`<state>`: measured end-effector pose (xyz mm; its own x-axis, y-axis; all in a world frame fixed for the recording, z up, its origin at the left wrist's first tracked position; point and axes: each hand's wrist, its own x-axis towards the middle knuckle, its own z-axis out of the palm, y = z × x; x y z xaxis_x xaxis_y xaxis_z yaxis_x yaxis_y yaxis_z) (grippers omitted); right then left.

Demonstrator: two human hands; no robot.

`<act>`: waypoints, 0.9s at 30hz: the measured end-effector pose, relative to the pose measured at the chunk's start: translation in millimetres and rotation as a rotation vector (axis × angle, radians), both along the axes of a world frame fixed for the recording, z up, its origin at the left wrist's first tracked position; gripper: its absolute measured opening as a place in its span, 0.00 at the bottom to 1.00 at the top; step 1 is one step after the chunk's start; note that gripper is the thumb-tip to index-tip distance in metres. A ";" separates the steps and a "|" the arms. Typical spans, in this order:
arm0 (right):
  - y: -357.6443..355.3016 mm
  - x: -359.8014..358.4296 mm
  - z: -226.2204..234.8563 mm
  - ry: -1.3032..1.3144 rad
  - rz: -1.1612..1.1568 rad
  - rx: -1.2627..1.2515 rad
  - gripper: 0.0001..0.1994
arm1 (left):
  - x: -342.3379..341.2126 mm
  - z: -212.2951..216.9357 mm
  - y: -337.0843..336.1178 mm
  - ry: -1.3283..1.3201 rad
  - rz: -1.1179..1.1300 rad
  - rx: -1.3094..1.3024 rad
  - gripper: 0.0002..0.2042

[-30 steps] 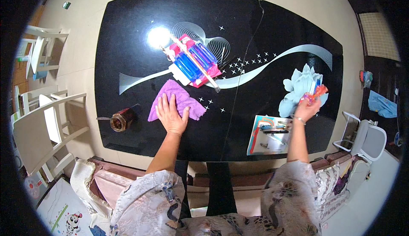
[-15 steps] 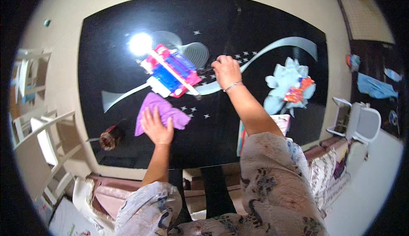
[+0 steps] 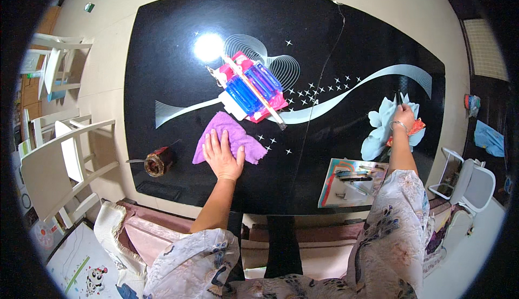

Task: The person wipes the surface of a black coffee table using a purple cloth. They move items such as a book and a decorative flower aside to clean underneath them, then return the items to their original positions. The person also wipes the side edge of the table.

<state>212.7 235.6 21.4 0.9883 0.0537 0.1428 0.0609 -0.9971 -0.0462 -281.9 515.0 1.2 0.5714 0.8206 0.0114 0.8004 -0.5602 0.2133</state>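
My left hand [image 3: 220, 157] lies flat with its fingers spread on a crumpled purple cloth [image 3: 252, 149], toward the near left of the black table [image 3: 303, 185]. Over at the right, my right hand [image 3: 403, 117] is closed around a slim dark object [image 3: 398, 98] whose kind I cannot make out. That hand is above a pale blue flower shape [image 3: 374, 143], beside an orange-red packet [image 3: 417, 128] that it partly covers. Beyond the cloth rests a pink and blue package [image 3: 241, 95], with a long pale stick-like item [image 3: 262, 100] lying across it.
A brown jar [image 3: 155, 164] with a thin handle sticking out stands at the near left. Near my right forearm lies a colourful board or booklet [image 3: 346, 193] with dark items on it. White chairs [image 3: 51, 164] stand left of the table; a grey-white chair [image 3: 476, 185] is at the right.
My right hand has moved from the table's middle to the flower shape at the right. My left hand stays on the purple cloth. The whole view has shifted a little.
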 end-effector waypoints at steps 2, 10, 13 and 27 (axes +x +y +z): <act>4.4 -8.4 -8.0 -0.228 0.124 -0.085 0.15 | 0.3 -0.1 -1.4 0.005 0.000 0.001 0.34; 176.9 -198.6 23.5 0.819 0.400 0.491 0.35 | 1.7 3.2 -1.7 -0.003 0.008 -0.011 0.33; 226.0 -244.9 37.2 0.770 0.467 0.466 0.50 | -1.8 4.6 -0.4 -0.001 0.008 -0.024 0.34; 207.9 -250.7 -20.3 0.711 0.424 0.662 0.14 | -2.0 -6.2 -0.8 -0.018 -0.023 0.065 0.32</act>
